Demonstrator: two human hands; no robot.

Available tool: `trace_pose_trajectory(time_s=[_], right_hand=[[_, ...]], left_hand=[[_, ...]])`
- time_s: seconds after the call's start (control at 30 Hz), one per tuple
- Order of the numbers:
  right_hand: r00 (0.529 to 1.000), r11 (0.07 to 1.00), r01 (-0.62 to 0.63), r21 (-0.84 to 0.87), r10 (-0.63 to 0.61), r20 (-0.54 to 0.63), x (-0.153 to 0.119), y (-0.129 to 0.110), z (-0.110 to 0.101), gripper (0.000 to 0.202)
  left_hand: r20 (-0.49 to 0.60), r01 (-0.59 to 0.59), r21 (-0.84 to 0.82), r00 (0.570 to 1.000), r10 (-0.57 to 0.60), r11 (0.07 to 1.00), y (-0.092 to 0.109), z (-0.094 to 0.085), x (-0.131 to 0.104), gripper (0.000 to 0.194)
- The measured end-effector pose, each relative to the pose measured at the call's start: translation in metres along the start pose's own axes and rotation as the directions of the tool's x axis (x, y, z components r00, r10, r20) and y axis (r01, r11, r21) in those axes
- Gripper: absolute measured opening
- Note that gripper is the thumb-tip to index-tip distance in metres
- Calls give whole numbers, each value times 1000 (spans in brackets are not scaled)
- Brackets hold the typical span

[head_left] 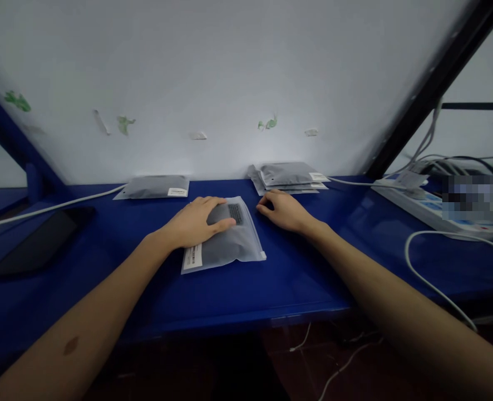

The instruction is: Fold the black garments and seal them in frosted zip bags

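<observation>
A frosted zip bag point(233, 245) with a grey item inside lies on the blue table in front of me. It has a white barcode label at its lower left, a dark printed patch near the top and a slider at the right corner. My left hand point(194, 221) rests flat over the bag's left part, thumb stretched out across it. Just right of the bag, my right hand point(284, 210) sits on the table with its fingers loosely curled, and nothing shows in them. Behind that hand is a stack of similar bags point(290, 174).
Another labelled bag point(154, 186) lies at the back left. A dark phone-like slab point(42, 239) is on the left, near a white cable point(54, 209). On the right are a power strip point(422, 209) and looping cables point(422, 275). A wall point(230, 83) rises behind the table point(238, 301).
</observation>
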State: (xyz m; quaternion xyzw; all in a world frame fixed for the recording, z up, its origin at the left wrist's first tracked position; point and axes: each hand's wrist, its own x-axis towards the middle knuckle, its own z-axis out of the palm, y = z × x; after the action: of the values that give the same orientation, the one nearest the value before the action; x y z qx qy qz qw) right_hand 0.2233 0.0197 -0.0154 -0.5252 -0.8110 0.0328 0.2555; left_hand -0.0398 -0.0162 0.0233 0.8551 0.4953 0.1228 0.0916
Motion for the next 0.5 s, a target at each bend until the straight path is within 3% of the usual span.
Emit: trace_pose_trajectory(time_s=[0.17, 0.3, 0.5], right_hand=[[999, 998, 45, 32, -44, -9, -2, -9, -1, 15], [993, 976, 115, 187, -107, -49, -4, -27, 1, 16], [998, 962, -24, 274, 41, -58, -3, -42, 4, 26]], left_hand=[[68, -25, -4, 997, 25, 1000, 1, 3, -1, 80], [74, -39, 7, 997, 38, 999, 1, 6, 0, 76], [68, -65, 28, 996, 63, 998, 6, 7, -1, 79]])
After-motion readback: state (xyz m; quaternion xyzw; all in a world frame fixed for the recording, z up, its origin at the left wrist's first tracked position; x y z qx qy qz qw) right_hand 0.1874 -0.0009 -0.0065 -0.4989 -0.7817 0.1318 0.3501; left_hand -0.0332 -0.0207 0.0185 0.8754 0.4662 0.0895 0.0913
